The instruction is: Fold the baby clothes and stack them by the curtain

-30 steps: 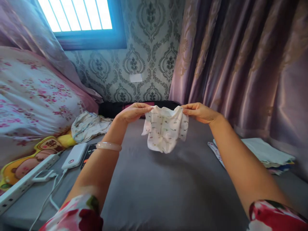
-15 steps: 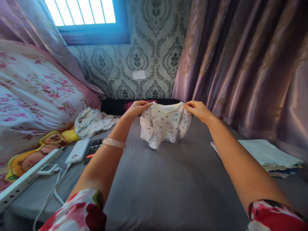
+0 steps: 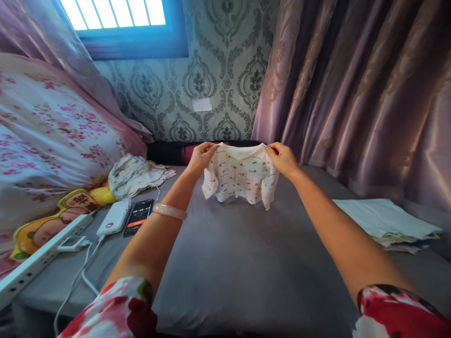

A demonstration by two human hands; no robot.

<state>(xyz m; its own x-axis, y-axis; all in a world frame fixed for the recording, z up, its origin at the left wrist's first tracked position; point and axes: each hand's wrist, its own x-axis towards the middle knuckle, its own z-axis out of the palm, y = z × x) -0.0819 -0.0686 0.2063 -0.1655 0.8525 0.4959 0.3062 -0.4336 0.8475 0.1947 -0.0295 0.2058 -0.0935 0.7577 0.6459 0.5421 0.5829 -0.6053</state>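
A small white baby shirt (image 3: pixel 243 172) with long sleeves and a scattered print hangs upright between my two hands, its neckline at the top. My left hand (image 3: pixel 202 157) pinches the shoulder on the left side of the neckline. At the opposite shoulder, my right hand (image 3: pixel 283 159) is closed on the fabric in the same way. The sleeves dangle at both sides, and the lower hem is close to the grey sheet (image 3: pixel 246 263); whether it touches, I cannot tell.
Crumpled white clothing (image 3: pixel 137 176) lies at the left, near a phone (image 3: pixel 139 217), a white power bank (image 3: pixel 113 218) and a power strip (image 3: pixel 45 256) with cables. A stack of folded cloths (image 3: pixel 387 220) sits at the right. Curtains (image 3: pixel 352 94) hang behind it.
The shirt has swung: its hem hung lower at the left before, and now the right sleeve hangs lowest. Both hands keep their hold and appear slightly higher in view.
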